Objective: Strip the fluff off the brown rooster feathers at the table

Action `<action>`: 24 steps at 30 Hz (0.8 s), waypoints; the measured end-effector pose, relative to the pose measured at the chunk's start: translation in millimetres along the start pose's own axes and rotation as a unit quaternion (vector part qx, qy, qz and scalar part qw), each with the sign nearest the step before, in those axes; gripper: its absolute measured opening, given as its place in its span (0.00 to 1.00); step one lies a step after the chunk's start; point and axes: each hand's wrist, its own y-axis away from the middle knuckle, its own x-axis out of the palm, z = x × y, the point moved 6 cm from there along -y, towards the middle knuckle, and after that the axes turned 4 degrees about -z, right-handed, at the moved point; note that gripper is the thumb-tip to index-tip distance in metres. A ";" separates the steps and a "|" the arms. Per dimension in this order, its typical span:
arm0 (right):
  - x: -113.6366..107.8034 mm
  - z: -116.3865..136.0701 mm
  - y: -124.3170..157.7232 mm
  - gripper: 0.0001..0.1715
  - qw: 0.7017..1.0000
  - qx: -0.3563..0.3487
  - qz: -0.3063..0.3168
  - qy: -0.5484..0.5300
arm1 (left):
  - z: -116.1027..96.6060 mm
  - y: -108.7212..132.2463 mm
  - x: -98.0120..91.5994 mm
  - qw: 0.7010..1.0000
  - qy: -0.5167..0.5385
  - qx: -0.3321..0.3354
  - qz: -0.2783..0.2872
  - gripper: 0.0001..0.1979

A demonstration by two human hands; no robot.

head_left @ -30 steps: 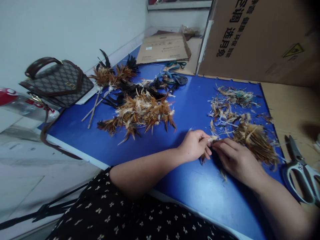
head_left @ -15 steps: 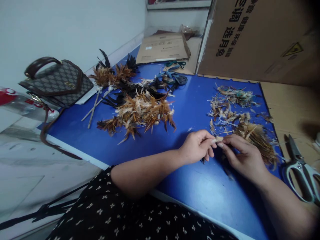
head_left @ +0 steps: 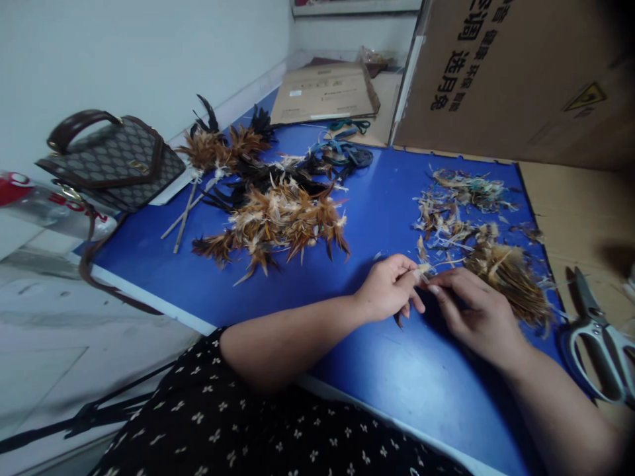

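My left hand (head_left: 387, 289) is closed in a pinch on a small feather (head_left: 425, 269), whose pale, fluffy end sticks out past my fingertips. A dark feather tip pokes out below that hand. Close beside it, the thumb and forefinger of my right hand (head_left: 479, 311) are pinched together at the feather's pale end. My fingers hide most of it. Just beyond my right hand lies a bundle of brown feathers (head_left: 513, 281), quills together. To the left is a heap of orange-brown feathers (head_left: 282, 221).
Scissors (head_left: 598, 344) lie at the right on cardboard. Loose feather scraps (head_left: 471, 192) cover the blue table (head_left: 391, 377) at the far right. Brown feather dusters (head_left: 218, 152) with sticks, a handbag (head_left: 119, 158) and a bottle (head_left: 54, 208) are at the left. A large carton (head_left: 520, 79) stands behind.
Both hands have shifted slightly left. The pale end of the feather now shows more, fluffed out above my fingertips, and my right fingers have moved lower on it.
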 end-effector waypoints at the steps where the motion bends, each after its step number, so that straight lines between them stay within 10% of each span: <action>1: -2.8 -0.2 -0.7 0.04 1.000 0.012 -0.012 0.001 | -2.1 0.7 0.1 1.000 0.011 0.002 0.002 0.10; 11: -23.1 -13.3 7.3 0.11 0.982 0.136 -0.134 -0.007 | -10.0 -3.7 -6.2 0.978 0.192 0.078 -0.009 0.19; 24: 7.0 10.5 -1.4 0.08 0.996 0.048 -0.052 -0.047 | -3.7 -5.8 -3.1 0.975 0.217 0.053 -0.017 0.15</action>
